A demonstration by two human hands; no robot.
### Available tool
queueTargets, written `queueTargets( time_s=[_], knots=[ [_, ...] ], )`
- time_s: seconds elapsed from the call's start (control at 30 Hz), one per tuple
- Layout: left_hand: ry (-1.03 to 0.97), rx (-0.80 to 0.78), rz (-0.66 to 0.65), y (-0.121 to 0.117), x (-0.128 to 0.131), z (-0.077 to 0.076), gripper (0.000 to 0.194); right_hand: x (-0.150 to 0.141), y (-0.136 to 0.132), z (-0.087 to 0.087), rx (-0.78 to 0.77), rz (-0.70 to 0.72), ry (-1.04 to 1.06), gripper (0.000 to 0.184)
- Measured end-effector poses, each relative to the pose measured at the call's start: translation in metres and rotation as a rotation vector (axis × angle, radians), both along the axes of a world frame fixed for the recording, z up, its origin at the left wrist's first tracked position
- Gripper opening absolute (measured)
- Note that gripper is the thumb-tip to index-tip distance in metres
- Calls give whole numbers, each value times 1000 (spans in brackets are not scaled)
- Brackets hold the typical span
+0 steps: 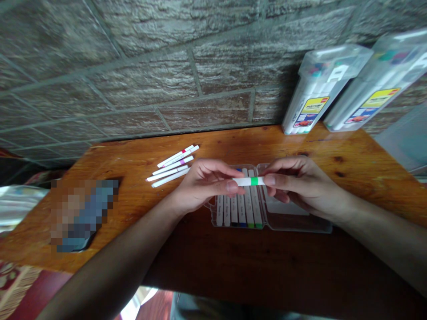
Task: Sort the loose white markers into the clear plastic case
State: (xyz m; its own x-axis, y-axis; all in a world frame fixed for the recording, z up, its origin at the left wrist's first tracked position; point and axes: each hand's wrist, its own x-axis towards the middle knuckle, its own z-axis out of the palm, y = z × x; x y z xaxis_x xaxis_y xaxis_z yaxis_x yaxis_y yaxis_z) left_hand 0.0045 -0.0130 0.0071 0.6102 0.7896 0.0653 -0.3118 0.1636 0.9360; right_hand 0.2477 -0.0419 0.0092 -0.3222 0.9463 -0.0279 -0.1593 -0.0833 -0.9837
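Observation:
Between my two hands lies a white marker with a green band, held level above an open clear plastic case. My left hand pinches one end with thumb and fingers. The other end is pinched by my right hand. Several white markers with coloured tips lie side by side in the left half of the case; my hands hide their upper parts. The right half is the case's lid, folded flat on the table. Left of my left hand, several loose markers lie slanted on the wood.
Two clear marker boxes, one nearer and one further right, stand against the stone-pattern wall. A dark, pixelated flat object lies at the left of the wooden table. The table's front edge is close to my body.

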Motion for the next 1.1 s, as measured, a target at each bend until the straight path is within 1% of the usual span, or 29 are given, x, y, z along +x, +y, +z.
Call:
queueTargets(
  time_s=[0.2, 0.33, 0.43, 0.53, 0.63, 0.97, 1.1],
  knots=[
    [25, -21, 75, 1, 4, 3, 20, -2, -1, -1, 16, -60, -39, 26],
    [67, 4, 89, 1, 4, 2, 15, -2, -1, -1, 58, -96, -62, 27],
    [109, 56, 111, 2, 2, -2, 14, -2, -1, -3, 84, -99, -60, 24],
    [154, 115, 133, 3, 0, -4, 18, -2, 0, -5, 73, -92, -47, 21],
    [191, 163, 129, 4, 0, -4, 21, -2, 0, -5, 65, -84, -42, 20],
    [222, 202, 158, 2, 3, -2, 18, -2, 0, -6, 95, -83, -88, 21],
    [257, 216, 182, 2, 4, -2, 21, -2, -1, -6, 115, -92, -133, 24]
  ],
)
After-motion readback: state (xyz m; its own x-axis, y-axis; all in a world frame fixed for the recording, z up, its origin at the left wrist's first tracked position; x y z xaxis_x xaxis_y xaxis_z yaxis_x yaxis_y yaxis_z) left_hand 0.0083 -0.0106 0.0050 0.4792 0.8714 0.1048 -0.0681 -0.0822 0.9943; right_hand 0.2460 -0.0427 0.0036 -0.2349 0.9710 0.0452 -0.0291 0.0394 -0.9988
